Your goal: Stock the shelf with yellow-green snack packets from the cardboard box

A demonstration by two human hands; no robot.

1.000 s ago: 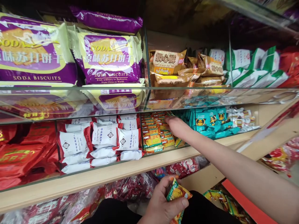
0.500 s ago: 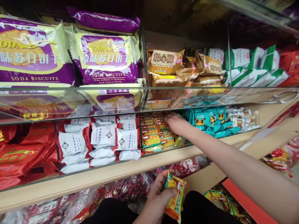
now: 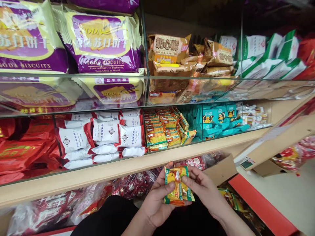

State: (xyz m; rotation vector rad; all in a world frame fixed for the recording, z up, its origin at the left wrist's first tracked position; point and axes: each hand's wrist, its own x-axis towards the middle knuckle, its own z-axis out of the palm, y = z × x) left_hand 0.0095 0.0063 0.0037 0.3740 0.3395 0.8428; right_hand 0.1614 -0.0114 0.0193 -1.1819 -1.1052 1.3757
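Below the shelf edge, my left hand (image 3: 157, 196) and my right hand (image 3: 204, 186) meet around small yellow and green snack packets (image 3: 176, 185). The left thumb presses on the left side of the packets, and the right thumb lies on their right side. My fingers behind them are partly hidden. Similar yellow packets (image 3: 157, 136) fill a compartment of the lower shelf, stacked in rows at its left and leaning loosely at its right.
White and red packets (image 3: 105, 131) lie left of that compartment, teal packets (image 3: 216, 118) right of it. Purple soda biscuit packs (image 3: 102, 42) stand above, behind a clear shelf front. A wooden ledge (image 3: 98, 173) runs below; an open box with a red flap (image 3: 261, 203) is lower right.
My right hand has left the shelf compartment and come down beside my left hand, onto the packets. The left hand's packets have turned more upright. The camera view has tilted down slightly.
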